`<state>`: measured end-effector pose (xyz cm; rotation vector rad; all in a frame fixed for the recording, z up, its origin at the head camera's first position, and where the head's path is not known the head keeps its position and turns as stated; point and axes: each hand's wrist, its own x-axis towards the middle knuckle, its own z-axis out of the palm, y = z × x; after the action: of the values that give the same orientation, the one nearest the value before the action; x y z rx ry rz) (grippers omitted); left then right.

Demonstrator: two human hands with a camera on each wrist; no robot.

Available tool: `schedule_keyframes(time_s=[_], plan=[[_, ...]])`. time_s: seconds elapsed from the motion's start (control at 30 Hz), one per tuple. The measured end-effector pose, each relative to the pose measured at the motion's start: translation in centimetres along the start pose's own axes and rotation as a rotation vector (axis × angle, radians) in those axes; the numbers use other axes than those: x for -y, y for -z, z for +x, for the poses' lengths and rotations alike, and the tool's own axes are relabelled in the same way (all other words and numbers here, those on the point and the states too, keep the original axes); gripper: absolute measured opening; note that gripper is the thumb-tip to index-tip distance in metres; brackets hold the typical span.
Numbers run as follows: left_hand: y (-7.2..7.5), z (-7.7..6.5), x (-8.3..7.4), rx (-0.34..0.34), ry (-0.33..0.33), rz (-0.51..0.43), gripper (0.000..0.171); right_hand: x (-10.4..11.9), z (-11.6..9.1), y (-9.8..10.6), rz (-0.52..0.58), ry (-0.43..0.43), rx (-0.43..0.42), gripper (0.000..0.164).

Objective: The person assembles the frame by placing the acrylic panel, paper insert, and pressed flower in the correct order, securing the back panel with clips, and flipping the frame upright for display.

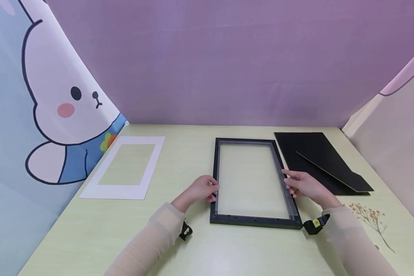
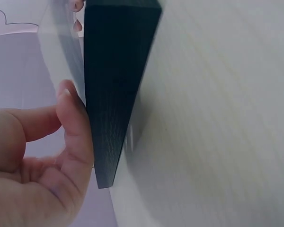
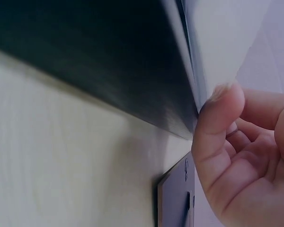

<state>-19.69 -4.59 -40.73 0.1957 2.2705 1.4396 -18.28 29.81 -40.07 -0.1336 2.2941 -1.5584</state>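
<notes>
A black rectangular picture frame (image 1: pixel 255 221) lies on the table, with a clear sheet (image 1: pixel 255 180) set over its opening; the sheet's right edge overlaps the frame's inner border. My left hand (image 1: pixel 205 188) is at the frame's left side, thumb and forefinger pinching the sheet's edge while the finger's back lies along the frame's outer wall (image 2: pixel 111 75). On the opposite side, my right hand (image 1: pixel 303 186) pinches the sheet's right edge between thumb and forefinger. In the right wrist view the sheet (image 3: pixel 196 61) runs down to those fingertips, just above the frame's dark side (image 3: pixel 109 52).
To the left lies a white mat (image 1: pixel 124 191) with a rectangular window. Black boards (image 1: pixel 296 142) overlap at the back right, one with a raised flap (image 1: pixel 334 172). Dried flowers (image 1: pixel 372 218) lie near the right sleeve. A purple cloth (image 1: pixel 234 76) hangs behind the table.
</notes>
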Motion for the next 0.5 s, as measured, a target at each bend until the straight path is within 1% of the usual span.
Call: schedule_keyframes(time_s=[0.17, 0.37, 0.5], plan=[[-0.17, 0.00, -0.16, -0.029, 0.000, 0.006, 0.028, -0.01, 0.09, -0.08, 0.000, -0.004, -0.014, 0.055], [-0.21, -0.11, -0.27, -0.037, 0.002, 0.001, 0.042, -0.05, 0.13, -0.19, -0.020, -0.005, -0.035, 0.054], [-0.19, -0.28, -0.33, -0.033, -0.011, -0.003, 0.046, -0.07, 0.14, -0.21, -0.030, -0.006, -0.044, 0.053]])
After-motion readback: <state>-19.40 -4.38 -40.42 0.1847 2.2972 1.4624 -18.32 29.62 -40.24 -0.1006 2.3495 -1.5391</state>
